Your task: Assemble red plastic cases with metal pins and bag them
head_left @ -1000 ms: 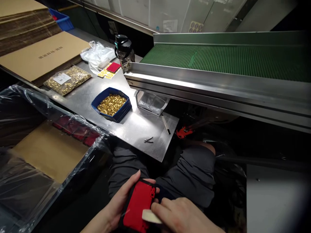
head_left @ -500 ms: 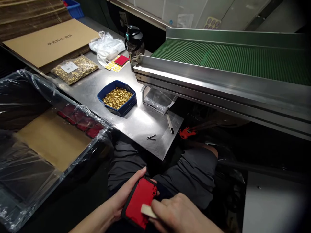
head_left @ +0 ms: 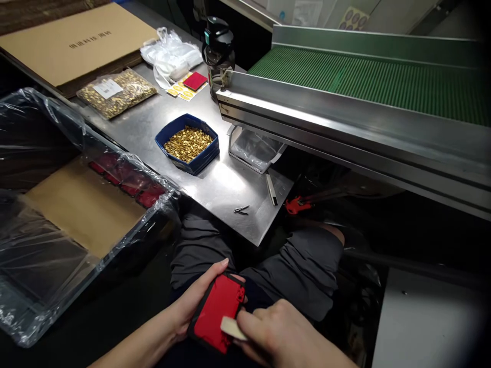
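Change: the head has tipped down a little, so the steel table (head_left: 226,189) and its blue tray (head_left: 164,139) sit higher in view than a second ago; the hands stay low in the lap, their grip unaltered.
Left hand (head_left: 190,306): curled round the red piece (head_left: 215,312) from its 9 o'clock side, thumb laid along the upper edge, so the flat face tilts up toward the eyes.
Right hand (head_left: 282,335): thumb and forefinger pinch a pale wedge (head_left: 231,329) and press it on the red piece at about 5 o'clock; it may be a pad or a scraper, too small to tell.
Red piece: above the knees, at 6 o'clock from the table edge, touching both hands.
Blue tray: full of small brass parts, at 12 o'clock from the hands, probably kept within arm's reach.
Lined carton (head_left: 23,245): at 9 o'clock, plastic-lined, with a row of red pieces along its far wall.
Green belt (head_left: 364,82): at 1 o'clock, raised over the table.
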`<state>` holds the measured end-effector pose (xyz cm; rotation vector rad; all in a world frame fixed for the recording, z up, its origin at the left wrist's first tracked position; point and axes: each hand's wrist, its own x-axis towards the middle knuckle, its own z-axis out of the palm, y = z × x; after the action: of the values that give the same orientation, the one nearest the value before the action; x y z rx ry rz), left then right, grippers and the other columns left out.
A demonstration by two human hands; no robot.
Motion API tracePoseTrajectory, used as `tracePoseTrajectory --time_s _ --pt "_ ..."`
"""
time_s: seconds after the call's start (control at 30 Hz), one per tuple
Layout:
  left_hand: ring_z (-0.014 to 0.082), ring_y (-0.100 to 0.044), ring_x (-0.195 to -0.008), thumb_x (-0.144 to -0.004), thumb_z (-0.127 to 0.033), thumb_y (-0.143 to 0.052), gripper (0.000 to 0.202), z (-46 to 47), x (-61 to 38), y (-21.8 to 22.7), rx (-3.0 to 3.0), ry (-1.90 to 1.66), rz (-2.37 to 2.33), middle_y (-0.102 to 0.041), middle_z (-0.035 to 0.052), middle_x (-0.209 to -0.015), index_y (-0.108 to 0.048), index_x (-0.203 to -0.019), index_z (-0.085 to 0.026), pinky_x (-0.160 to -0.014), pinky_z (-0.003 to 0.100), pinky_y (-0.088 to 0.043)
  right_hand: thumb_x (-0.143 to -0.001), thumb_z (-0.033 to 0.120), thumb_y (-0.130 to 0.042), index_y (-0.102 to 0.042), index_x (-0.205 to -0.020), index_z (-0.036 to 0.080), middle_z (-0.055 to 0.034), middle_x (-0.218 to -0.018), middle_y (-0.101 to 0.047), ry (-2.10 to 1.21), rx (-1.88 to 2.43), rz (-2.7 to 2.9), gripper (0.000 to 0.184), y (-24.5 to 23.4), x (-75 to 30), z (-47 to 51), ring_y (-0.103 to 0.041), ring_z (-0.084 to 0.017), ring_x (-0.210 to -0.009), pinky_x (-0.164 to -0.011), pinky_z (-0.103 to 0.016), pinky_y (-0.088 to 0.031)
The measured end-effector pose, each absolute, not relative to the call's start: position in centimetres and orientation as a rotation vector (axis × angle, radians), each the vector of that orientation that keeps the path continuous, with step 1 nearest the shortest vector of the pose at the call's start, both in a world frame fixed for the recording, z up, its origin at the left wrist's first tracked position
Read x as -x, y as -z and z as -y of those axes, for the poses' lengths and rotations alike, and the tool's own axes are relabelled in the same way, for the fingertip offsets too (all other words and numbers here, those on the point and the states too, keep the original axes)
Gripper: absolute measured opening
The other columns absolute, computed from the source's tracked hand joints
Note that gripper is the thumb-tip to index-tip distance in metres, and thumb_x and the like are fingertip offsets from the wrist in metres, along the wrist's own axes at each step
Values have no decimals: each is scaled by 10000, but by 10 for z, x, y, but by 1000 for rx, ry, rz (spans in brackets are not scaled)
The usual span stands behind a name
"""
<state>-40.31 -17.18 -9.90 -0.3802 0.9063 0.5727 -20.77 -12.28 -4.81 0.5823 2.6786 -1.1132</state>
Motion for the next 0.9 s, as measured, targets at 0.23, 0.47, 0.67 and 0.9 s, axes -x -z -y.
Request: tracePoseTrajectory --time_s 0.23,0.47,0.67,0.9 --pt "257 -721 -765 -870 -656 -590 654 172 402 99 362 -577 -906 -767 175 -919 -679 -1187 -91 -696 338 -568 -1002 293 -478 -481 -965 261 52 -755 -689 1153 -618 -2614 49 47 206 125 -592 -108 -569 -505 -288 -234" --pt "257 -720 -780 -875 -637 -597 639 170 402 95 339 -569 -928 -769 183 -924 -681 -1184 -84 -719 337 -562 -985 305 -504 -485 -971 252 41 -742 -692 1100 -618 -2609 58 48 208 129 -597 -125 -553 -489 -303 -227" --pt "214 -685 -666 -843 -662 -621 659 169 403 96 404 -540 -969 -764 135 -848 -709 -1135 -78 -630 298 -550 -1052 334 -408 -464 -934 254 38 -735 -689 1146 -748 -2587 152 45 209 125 -613 -128 -571 -507 -285 -255" --pt "198 -670 -643 -841 -637 -649 594 166 402 91 377 -546 -991 -750 104 -787 -729 -1077 -98 -619 278 -548 -1047 355 -417 -477 -962 256 37 -755 -708 1182 -797 -2582 143 45 216 124 -649 -135 -593 -518 -278 -274"
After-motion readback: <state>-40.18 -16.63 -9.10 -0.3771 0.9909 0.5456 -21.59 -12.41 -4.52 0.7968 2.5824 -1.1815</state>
